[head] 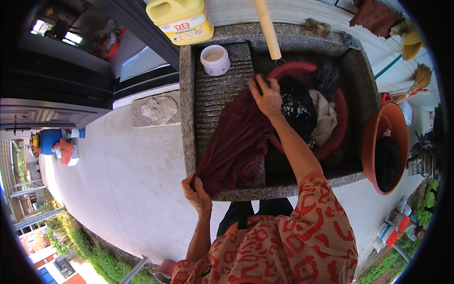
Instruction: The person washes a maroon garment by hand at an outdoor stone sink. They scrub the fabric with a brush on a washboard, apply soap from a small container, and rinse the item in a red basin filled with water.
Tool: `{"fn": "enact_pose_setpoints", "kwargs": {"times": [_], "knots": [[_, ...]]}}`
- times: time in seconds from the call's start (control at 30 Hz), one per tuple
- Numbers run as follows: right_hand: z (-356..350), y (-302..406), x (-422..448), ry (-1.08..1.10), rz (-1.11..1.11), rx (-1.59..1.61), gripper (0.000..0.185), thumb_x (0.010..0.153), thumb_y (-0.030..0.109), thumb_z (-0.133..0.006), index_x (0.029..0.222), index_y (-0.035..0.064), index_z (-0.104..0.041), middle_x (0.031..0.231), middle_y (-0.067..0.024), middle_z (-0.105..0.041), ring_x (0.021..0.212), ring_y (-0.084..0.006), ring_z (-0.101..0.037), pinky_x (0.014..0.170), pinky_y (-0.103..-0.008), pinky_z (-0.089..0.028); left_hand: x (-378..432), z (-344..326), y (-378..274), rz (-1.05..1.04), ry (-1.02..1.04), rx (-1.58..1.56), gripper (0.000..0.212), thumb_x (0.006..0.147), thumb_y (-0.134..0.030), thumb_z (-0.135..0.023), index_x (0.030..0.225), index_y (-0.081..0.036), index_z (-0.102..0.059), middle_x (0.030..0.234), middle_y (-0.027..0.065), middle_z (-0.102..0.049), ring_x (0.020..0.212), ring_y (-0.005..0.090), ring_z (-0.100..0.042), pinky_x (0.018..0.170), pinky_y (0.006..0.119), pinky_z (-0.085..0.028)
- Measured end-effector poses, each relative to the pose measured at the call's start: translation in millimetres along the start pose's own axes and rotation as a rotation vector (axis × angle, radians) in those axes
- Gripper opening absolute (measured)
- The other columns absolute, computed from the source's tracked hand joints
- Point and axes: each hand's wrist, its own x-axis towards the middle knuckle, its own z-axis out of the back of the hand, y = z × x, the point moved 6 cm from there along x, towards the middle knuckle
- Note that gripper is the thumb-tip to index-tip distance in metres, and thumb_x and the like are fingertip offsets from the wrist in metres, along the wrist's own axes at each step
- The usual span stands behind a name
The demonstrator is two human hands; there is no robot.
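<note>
A wet maroon garment (237,138) is spread over the ribbed washboard slab (221,92) of a stone laundry sink (188,117). At the sink's near left corner, my left hand (197,195) pinches the garment's lower end. My right hand (266,96) is at the garment's far end, its fingers curled over a small brown object (254,82), perhaps a scrubbing brush, too blurred to be sure. Beneath my right forearm, a red plastic basin (342,117) in the sink holds a black patterned cloth (296,106), a beige cloth (322,115) and a dark bunched cloth (327,78).
A white tub (215,62) stands on the washboard's far end. Beyond it is a yellow detergent jug (182,21). A pale pipe (267,32) hangs above the sink. To the right, an orange bucket (370,142) contains dark cloth. A rag (159,109) lies left on a stone block.
</note>
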Motion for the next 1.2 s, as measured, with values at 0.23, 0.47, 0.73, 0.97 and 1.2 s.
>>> {"fn": "enact_pose_setpoints", "kwargs": {"times": [0.23,0.47,0.73,0.97,1.2], "knots": [[42.0,-65.7,-88.3,0.316,0.093,-0.249,0.046,0.084,0.029,-0.07,0.128,0.0175,-0.061,0.12,-0.0195,-0.05,0.107,-0.038,-0.053,0.082,-0.0459,-0.05,-1.5,-75.3,-81.9,-0.769,0.322,0.646,0.053,0.08,-0.012,-0.073,0.128,-0.007,-0.052,0.115,0.0121,-0.054,0.103,0.028,-0.052,0.092,0.043,-0.036],[25.2,-106.7,-86.2,0.282,-0.442,0.353,0.046,0.084,0.024,-0.073,0.127,0.0112,-0.063,0.124,-0.0169,-0.054,0.108,-0.0324,-0.057,0.092,-0.0399,-0.049,-17.8,-171.9,-50.1,-0.843,0.654,0.768,0.042,0.076,-0.011,-0.068,0.117,-0.008,-0.058,0.096,0.0084,-0.055,0.092,0.0269,-0.054,0.081,0.041,-0.039],[76.9,95.9,-104.5,0.511,0.522,0.319,0.055,0.076,0.034,-0.076,0.128,0.0212,-0.061,0.118,-0.0114,-0.05,0.097,-0.0275,-0.055,0.084,-0.0392,-0.049,-7.4,-87.6,-53.1,-0.773,0.484,0.838,0.029,0.071,-0.006,-0.063,0.1,-0.01,-0.063,0.083,0.0052,-0.052,0.079,0.0225,-0.05,0.076,0.039,-0.032],[7.8,-11.9,7.6,0.235,0.084,0.098,0.043,0.081,0.035,-0.071,0.119,0.0157,-0.067,0.108,-0.0113,-0.056,0.092,-0.0326,-0.058,0.077,-0.0432,-0.052,-8.2,-87.7,-47.7,-0.691,0.48,0.768,0.024,0.074,-0.009,-0.06,0.098,-0.007,-0.064,0.086,0.0067,-0.056,0.083,0.0245,-0.052,0.078,0.04,-0.033],[77.8,109.1,-102.4,0.521,0.575,0.273,0.051,0.077,0.034,-0.075,0.123,0.0159,-0.064,0.111,-0.0131,-0.054,0.091,-0.0299,-0.056,0.077,-0.0384,-0.05,-6.1,-89.0,-40.9,-0.532,0.473,0.903,0.022,0.078,-0.012,-0.06,0.099,-0.006,-0.064,0.088,0.0078,-0.059,0.084,0.0261,-0.054,0.08,0.039,-0.035]]}}
